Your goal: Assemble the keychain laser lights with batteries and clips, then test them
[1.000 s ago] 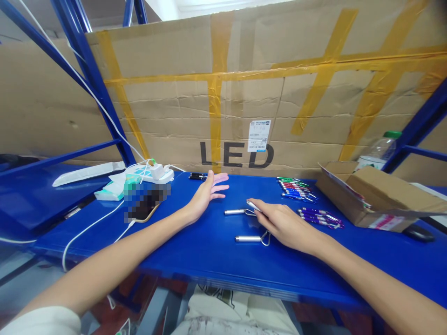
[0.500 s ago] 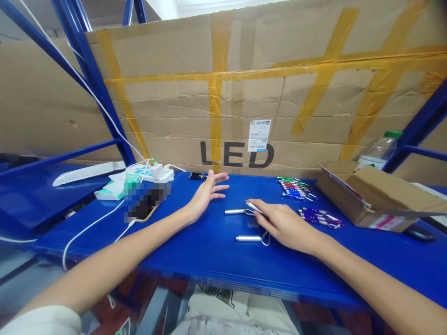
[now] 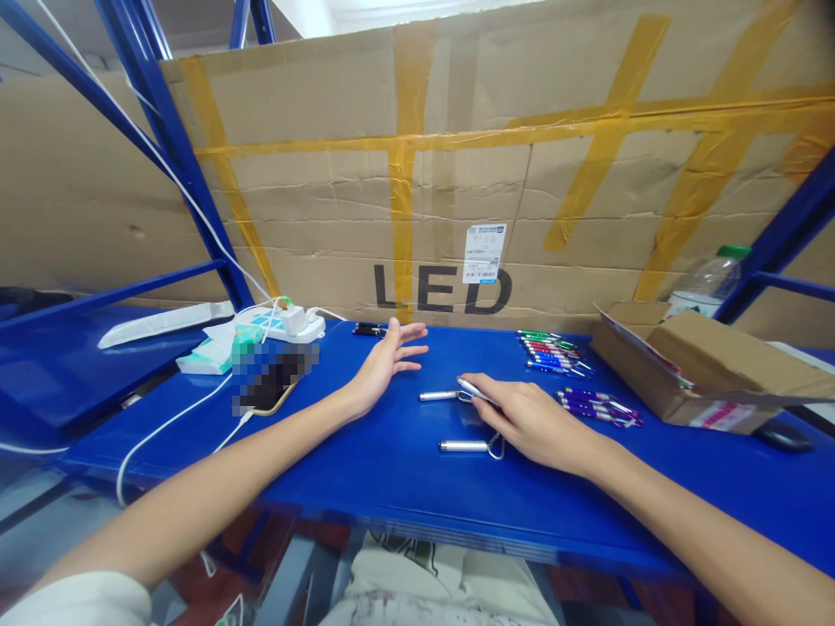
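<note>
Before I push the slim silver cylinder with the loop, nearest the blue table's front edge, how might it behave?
The slim silver cylinder looks stiff, judging by its straight barrel. Being round, it may roll, though the silver loop at its end could check that. Its shiny surface might feel slippery.

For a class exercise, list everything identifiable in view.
looped pens: two, silver, centre
held pen: one, silver, centre
mixed pens: several, green/red/blue, right
purple pens: several, purple, right
black pens: some, black, back
carton: one, brown, right
bottle: one, clear, right
cardboard: one, brown, back
phone: one, dark, left
tissue pack: one, white/green, left
power strip: one, white, left
packet: one, white, left
cables: several, white, left
frame: one, blue, sides
table: one, blue, centre
left hand: one, bare, centre
right hand: one, bare, centre
</note>
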Motion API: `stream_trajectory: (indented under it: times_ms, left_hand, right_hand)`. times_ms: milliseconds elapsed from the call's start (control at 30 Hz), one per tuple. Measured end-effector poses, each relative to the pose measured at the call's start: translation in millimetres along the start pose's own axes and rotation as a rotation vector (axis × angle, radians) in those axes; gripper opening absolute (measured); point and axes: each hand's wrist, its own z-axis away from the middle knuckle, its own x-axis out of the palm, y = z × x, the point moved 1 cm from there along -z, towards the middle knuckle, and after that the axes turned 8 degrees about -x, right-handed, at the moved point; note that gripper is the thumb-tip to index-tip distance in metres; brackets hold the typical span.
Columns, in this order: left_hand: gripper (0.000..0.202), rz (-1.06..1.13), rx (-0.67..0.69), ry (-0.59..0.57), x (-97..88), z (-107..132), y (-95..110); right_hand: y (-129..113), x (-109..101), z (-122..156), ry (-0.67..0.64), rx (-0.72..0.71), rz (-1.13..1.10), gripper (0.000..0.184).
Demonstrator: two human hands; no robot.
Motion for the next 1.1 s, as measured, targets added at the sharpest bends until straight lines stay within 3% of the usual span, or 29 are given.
stream_trajectory:
  times_ms: [200, 400, 600, 733, 1100]
  left_hand:
    - [0.073, -0.009, -0.002, 0.009, 0.4, 1, 0]
    - [0.072, -0.007, 0.001, 0.012, 0.5, 1, 1]
    - [0.072, 0.001, -0.001, 0.013, 0.4, -1, -1]
    - [0.071, -0.003, -0.007, 0.016, 1.0, 0, 0]
    - [0.072, -0.010, -0.004, 0.016, 1.1, 0, 0]
  right_hand:
    - [3, 2, 0, 0.018, -0.048, -0.060, 0.015]
    - [2, 2, -1, 0.025, -0.105, -0.089, 0.028]
    - [6, 2, -3, 0.132, -0.152, -0.015, 0.037]
    - [12, 8, -3, 0.012, -0.163, -0.054, 0.045]
    - [16, 7, -6, 0.046, -0.165, -0.009, 0.026]
